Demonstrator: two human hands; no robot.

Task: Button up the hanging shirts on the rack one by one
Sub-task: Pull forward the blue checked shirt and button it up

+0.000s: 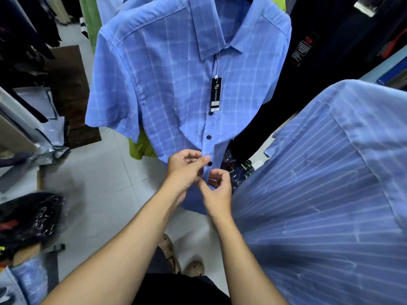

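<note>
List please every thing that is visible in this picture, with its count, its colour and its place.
checked shirt: one, blue, hanging at centre, front closed down to the hands
buttons: three visible, dark, in a line down the checked shirt's front
tag: one, black and white, hanging on a string below the collar
striped shirt: one, blue, at right, close to the camera
green garment: one, behind the checked shirt
dark clothes: several, hanging at upper right
floor: pale tiles, lower left
left hand: pinches the shirt's front beside the lowest visible button
right hand: pinches the front edge just below it
</note>
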